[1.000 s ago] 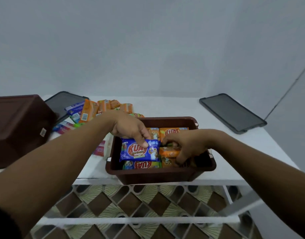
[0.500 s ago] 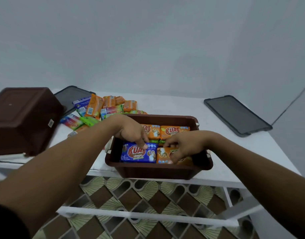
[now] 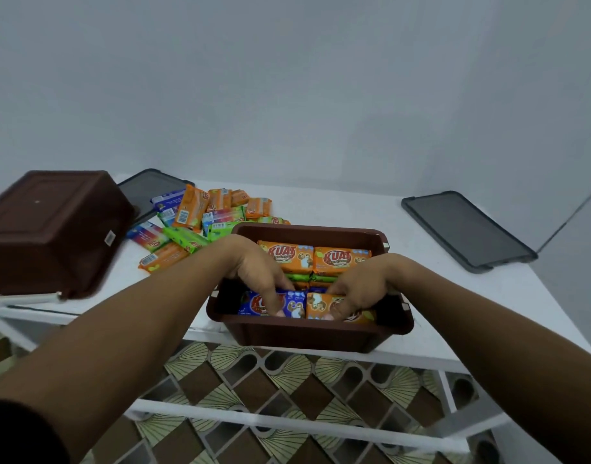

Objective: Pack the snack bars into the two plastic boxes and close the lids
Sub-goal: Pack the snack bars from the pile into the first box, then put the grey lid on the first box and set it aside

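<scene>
An open brown plastic box (image 3: pixel 307 333) sits at the table's near edge. Its far row holds two orange snack bars (image 3: pixel 287 256) (image 3: pixel 341 259), with green ones under them. My left hand (image 3: pixel 254 269) reaches into the near row and grips a blue snack bar (image 3: pixel 250 304), fingers over its top. Beside it, my right hand (image 3: pixel 357 286) grips an orange snack bar (image 3: pixel 315 304). The two bars lie side by side, touching. A pile of loose snack bars (image 3: pixel 200 216) lies behind the box to the left.
A second brown box (image 3: pixel 49 229) lies upside down at the left, overhanging the table edge. One grey lid (image 3: pixel 464 229) rests at the back right. Another grey lid (image 3: pixel 143 192) is half hidden behind the pile. The white table (image 3: pixel 454 296) stands against a wall.
Both hands have pushed deeper into the near row of the box. The blue and orange bars have settled lower and flatter. The camera has tilted up slightly.
</scene>
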`<action>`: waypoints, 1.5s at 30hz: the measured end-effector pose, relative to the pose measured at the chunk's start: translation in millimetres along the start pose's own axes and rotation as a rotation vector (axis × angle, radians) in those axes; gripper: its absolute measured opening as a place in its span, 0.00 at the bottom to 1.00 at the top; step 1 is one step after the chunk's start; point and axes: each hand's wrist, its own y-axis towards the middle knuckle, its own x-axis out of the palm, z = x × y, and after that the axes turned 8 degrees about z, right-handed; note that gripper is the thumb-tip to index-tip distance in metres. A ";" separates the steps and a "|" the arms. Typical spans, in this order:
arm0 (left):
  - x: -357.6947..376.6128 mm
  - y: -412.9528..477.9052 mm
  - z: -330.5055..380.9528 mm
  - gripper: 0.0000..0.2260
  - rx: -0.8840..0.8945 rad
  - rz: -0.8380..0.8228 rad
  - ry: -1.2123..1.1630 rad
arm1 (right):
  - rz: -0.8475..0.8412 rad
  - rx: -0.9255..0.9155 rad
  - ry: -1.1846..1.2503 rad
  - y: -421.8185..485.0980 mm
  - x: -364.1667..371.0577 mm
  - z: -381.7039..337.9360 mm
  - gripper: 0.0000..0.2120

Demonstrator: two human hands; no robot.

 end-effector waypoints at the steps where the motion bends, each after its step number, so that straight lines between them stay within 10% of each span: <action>1: 0.7 1.4 0.9 0.26 -0.005 -0.004 0.010 | -0.012 0.011 0.020 0.7 0.6 0.0 0.24; 19: 2.7 6.2 4.2 0.27 0.011 -0.032 0.011 | 0.004 0.037 0.094 -9.9 6.8 -8.4 0.32; 25: -51.1 -30.1 1.1 0.12 0.176 0.177 -0.204 | 0.234 -0.036 0.350 -45.0 -22.6 0.8 0.26; 32: -81.9 -16.1 36.3 0.12 0.429 0.673 -0.396 | 0.911 0.004 0.791 -67.4 -29.4 31.8 0.05; 45: -128.5 93.6 183.3 0.05 0.510 0.649 -0.450 | 1.117 0.263 1.059 -96.0 -13.4 198.4 0.07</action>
